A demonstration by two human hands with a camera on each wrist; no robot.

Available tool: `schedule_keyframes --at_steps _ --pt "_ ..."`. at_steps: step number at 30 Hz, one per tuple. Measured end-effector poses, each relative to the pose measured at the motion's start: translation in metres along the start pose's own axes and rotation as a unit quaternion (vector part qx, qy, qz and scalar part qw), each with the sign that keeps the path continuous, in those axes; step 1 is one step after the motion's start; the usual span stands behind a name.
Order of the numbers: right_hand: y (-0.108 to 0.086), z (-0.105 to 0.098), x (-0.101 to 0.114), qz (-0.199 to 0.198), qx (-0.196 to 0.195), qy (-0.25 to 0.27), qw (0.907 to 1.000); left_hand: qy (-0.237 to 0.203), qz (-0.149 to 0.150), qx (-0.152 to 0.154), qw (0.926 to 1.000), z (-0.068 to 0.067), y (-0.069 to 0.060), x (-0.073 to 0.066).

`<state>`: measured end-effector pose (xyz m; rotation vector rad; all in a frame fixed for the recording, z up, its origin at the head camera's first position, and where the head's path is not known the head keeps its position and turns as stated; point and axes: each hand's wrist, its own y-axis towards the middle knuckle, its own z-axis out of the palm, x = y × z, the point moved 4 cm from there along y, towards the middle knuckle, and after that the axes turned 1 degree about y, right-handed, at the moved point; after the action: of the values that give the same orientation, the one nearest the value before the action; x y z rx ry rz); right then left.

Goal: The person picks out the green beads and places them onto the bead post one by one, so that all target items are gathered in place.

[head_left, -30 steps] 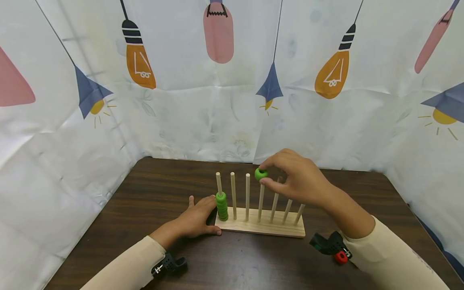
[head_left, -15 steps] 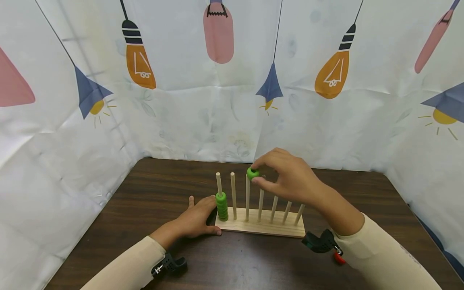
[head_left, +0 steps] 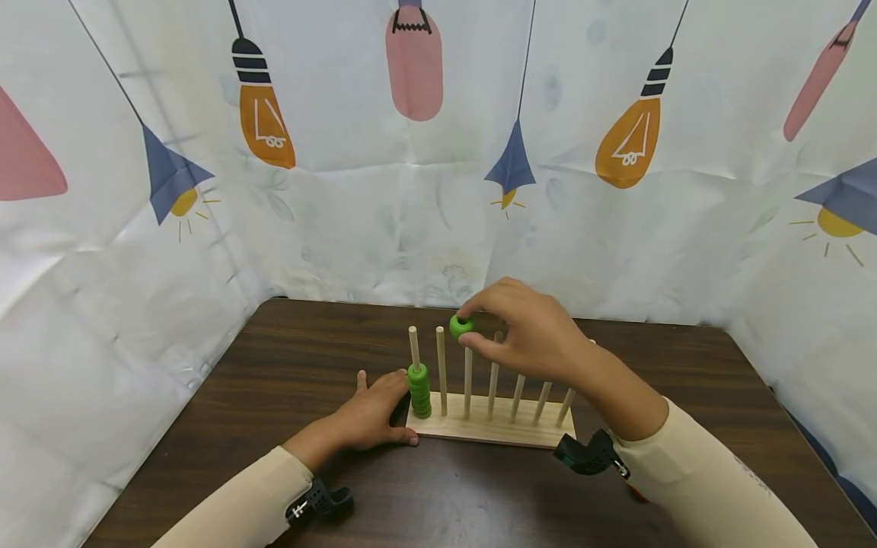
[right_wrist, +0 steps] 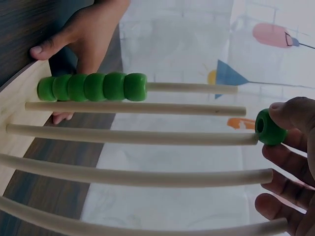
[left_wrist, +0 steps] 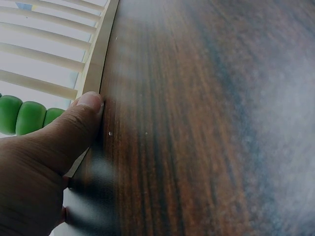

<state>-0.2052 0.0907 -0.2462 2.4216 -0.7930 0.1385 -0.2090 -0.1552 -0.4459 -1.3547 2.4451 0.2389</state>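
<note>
Several upright pegs stand in a row on a light wooden peg stand [head_left: 493, 431]. A stack of green beads [head_left: 419, 390] sits on its leftmost peg. My left hand [head_left: 373, 411] grips the left end of the base, its thumb [left_wrist: 81, 115] at the front edge and its fingertips at the back in the right wrist view. Between thumb and forefinger, my right hand [head_left: 530, 327] pinches a single green bead [right_wrist: 270, 129]. That bead is held at the top of the third peg from the left [right_wrist: 147, 137]; whether it touches the peg I cannot tell. Its hole shows.
The stand rests on a dark wood-grain table [head_left: 479, 495]. Mostly hidden by the right sleeve, a red object [head_left: 637, 495] lies at the right. Behind the table hangs a white curtain [head_left: 342, 228] printed with lamps and bulbs.
My right hand has moved left with the green bead, from the fourth peg from the left to the third. The left hand and the stand have stayed put.
</note>
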Motion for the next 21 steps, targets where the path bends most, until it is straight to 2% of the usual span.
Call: schedule_keyframes --at_steps 8,21 --pt "0.009 0.006 0.004 0.014 0.019 0.005 0.9997 -0.001 0.001 0.002 1.0000 0.000 0.000 0.001" --pt "0.023 0.016 0.011 0.008 0.020 0.012 0.9997 -0.005 0.002 0.000 1.0000 0.000 -0.001 0.000"
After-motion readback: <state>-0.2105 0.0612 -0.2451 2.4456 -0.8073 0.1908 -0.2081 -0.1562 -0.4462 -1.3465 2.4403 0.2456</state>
